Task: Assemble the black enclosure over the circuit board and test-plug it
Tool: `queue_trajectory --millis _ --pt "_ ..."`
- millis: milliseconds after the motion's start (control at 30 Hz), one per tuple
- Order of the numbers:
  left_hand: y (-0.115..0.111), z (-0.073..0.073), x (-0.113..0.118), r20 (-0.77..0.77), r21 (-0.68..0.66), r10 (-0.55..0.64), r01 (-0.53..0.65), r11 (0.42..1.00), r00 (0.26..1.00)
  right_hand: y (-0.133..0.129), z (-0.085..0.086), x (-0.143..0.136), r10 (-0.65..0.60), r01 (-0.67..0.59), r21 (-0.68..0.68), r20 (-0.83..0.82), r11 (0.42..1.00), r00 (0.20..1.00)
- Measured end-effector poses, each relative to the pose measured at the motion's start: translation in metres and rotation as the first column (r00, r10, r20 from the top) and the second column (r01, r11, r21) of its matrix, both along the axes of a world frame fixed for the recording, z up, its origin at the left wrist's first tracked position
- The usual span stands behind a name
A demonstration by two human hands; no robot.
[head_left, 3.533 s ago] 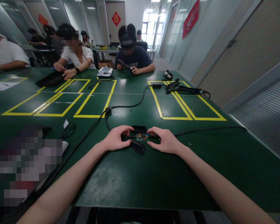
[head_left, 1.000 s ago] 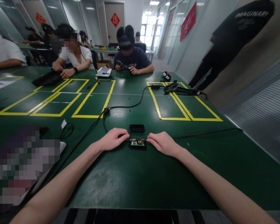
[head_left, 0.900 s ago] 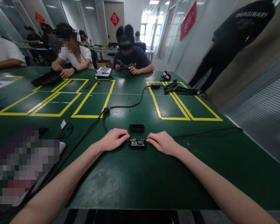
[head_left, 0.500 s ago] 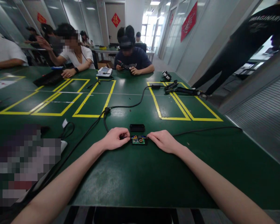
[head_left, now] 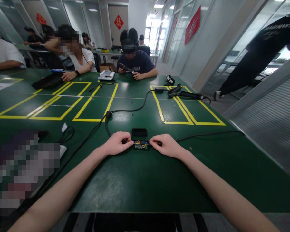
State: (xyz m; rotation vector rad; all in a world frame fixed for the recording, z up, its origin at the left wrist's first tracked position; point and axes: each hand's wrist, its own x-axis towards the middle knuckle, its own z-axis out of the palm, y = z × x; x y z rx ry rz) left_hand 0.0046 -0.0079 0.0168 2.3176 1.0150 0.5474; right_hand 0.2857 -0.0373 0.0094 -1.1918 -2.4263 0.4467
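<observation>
A small green circuit board (head_left: 140,145) with copper-wound coils and short blue and yellow wires sits in an open black case on the green table. Just behind it lies a separate black case cover (head_left: 139,132). At the case's left end, my left hand (head_left: 118,143) is closed in a pinch on a black cable (head_left: 107,124). On the opposite side, my right hand (head_left: 166,145) pinches the other black cable (head_left: 207,133) close to the case, its fingers curled. The fingers partly hide where both cables meet the board.
Yellow tape rectangles (head_left: 94,120) mark the table (head_left: 125,187). A cable junction (head_left: 108,114) lies beyond my left hand. Black equipment (head_left: 183,94) rests at the far right. Co-workers sit across the table; a person (head_left: 261,48) stands at right. Blurred items cover the near left.
My right fingers have curled more beside the case, and the wires at the board's right end look lower. The standing person has shifted right. The view has turned slightly.
</observation>
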Motion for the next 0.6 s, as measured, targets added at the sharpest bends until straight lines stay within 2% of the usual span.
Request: queue_trajectory --millis 200,267,433,600 --pt "0.0009 -0.005 0.0052 -0.063 0.137 0.04 -0.031 0.99 0.997 0.0009 -0.0009 0.001 0.004 -0.004 -0.001 -0.081 1.0 0.997" --pt "0.0 -0.0036 0.0058 -0.055 0.117 0.051 -0.044 0.992 0.997 0.0024 -0.0035 0.0025 0.022 -0.021 0.01 -0.113 1.0 0.993" --pt "-0.0039 0.003 0.0059 -0.021 -0.046 0.068 -0.069 0.997 0.997 0.0061 -0.0063 0.005 0.046 -0.043 0.023 -0.138 0.999 0.989" --pt "-0.0047 0.0019 0.0072 -0.031 0.009 0.073 -0.073 0.997 0.997 0.007 -0.0065 0.0028 0.042 -0.039 0.021 -0.141 0.999 0.989"
